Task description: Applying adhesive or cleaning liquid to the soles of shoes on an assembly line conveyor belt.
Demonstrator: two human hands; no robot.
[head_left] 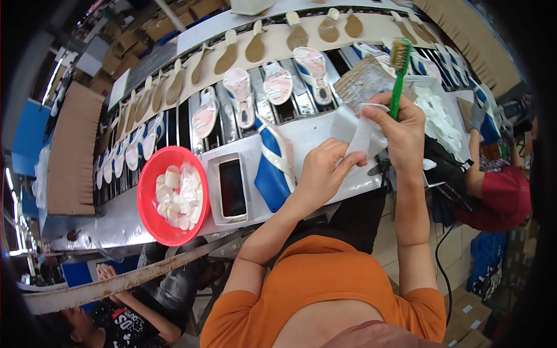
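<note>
Between my hands hangs a thin, whitish, translucent strip (362, 136), perhaps a film or liner. Fingers of my left hand (321, 171) pinch its lower end. My right hand (401, 130) holds its upper end between thumb and finger, beside a small round-edged white piece. That same hand also grips a green-handled brush (397, 93), its tan bristles pointing up. Left of my left hand a blue sandal with white straps (274, 168) rests on the worktable. Behind my hands lies a worn, grey-brown square board (365, 81).
A red basin (148, 216) of white pads and a white tray with dark contents (217, 191) stand at the left. Sandals and soles line the conveyor (223, 130). Crumpled white scraps (436, 119) pile at the right. Other people sit at lower left and work at far right.
</note>
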